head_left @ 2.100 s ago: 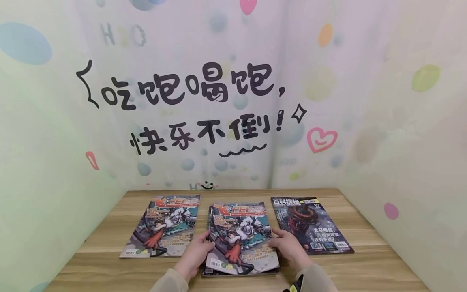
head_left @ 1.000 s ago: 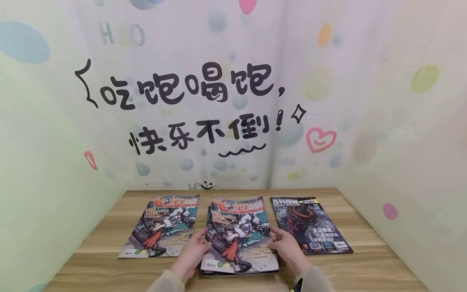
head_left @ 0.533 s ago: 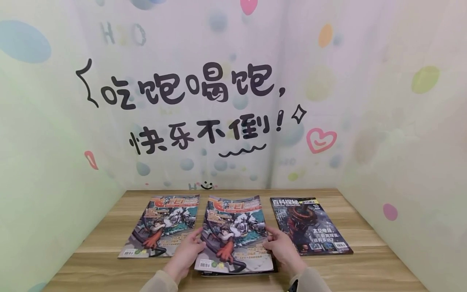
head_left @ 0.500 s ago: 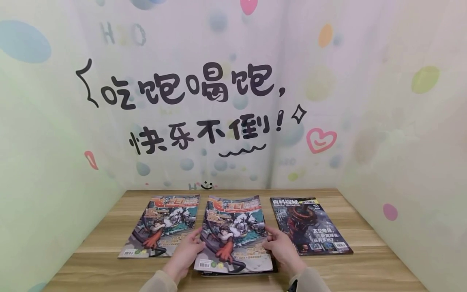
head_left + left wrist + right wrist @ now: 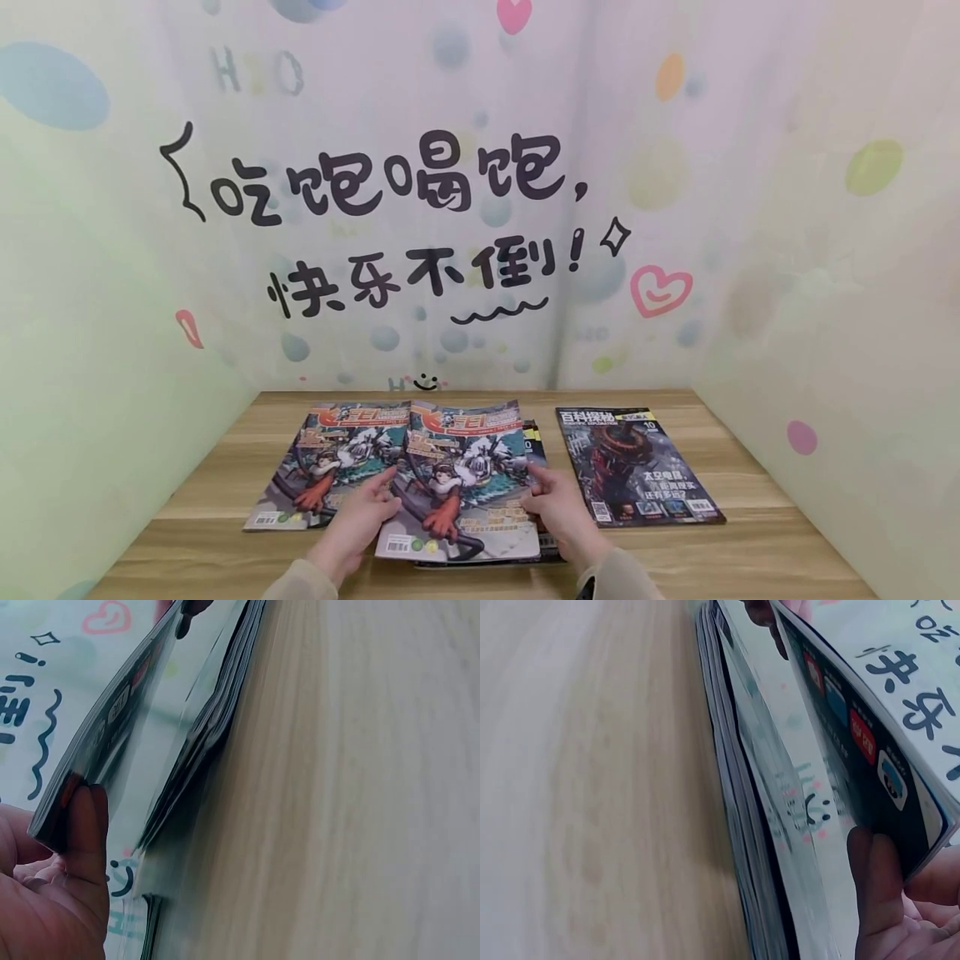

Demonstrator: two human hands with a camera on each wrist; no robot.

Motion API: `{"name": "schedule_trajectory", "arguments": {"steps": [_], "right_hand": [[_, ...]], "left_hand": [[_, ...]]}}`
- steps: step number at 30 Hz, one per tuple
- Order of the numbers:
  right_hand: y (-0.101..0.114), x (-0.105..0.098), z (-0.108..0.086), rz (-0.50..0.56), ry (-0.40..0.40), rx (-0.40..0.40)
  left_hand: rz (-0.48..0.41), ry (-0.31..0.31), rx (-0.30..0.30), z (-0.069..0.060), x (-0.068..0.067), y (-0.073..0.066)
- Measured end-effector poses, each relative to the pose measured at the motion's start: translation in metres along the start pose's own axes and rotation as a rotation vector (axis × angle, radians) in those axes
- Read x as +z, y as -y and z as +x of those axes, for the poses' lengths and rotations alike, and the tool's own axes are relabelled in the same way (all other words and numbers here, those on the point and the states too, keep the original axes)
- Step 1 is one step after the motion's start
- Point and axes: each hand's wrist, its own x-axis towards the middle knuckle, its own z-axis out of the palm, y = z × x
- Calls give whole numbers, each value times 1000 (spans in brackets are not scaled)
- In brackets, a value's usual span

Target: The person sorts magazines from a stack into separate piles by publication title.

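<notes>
Both hands hold a magazine (image 5: 457,479) with a colourful comic-style cover, raised off the table in the head view. My left hand (image 5: 358,515) pinches its left edge between thumb and fingers; my right hand (image 5: 564,510) pinches the right edge. In the left wrist view, the held magazine (image 5: 94,746) has air beneath it. The right wrist view shows the dark back cover of the held magazine (image 5: 855,750). Below it lies a pile of magazines (image 5: 742,802); only a dark strip of the pile (image 5: 536,446) shows from above.
A magazine with the same comic cover (image 5: 333,467) lies at left, its right edge overlapped in the head view by the held one. At right lies a dark-covered magazine (image 5: 637,467). The wooden table (image 5: 750,550) meets printed curtains (image 5: 480,358) at back and sides.
The comic-cover magazine has risen off the middle pile and shifted left, both hands moving with it. The dark magazine beneath now shows along the right. The left and right magazines stay put.
</notes>
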Motion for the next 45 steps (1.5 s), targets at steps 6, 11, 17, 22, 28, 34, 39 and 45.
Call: {"name": "schedule_trajectory", "arguments": {"steps": [6,11,17,22,28,34,39,45], "right_hand": [[5,13,-1,14,36,16],[8,26,-1,31,49,49],[11,39,1,58,74,86],[12,51,4,61,81,87],[13,69,6,69,66,84],[16,87,4,78,80,69],[18,100,4,78,89,69],[20,114,7,63,123,94]], "left_hand": [[-4,-5,6,-3,-14,2],[-9,-21,5,-3,-26,5],[-36,-39,20,-6,-39,9],[-48,-35,24,-9,-52,14],[-55,-25,3,-9,-68,18],[-21,13,12,-9,-86,22],[-22,24,-9,-10,-101,27],[-81,34,-42,-12,-116,34]]}}
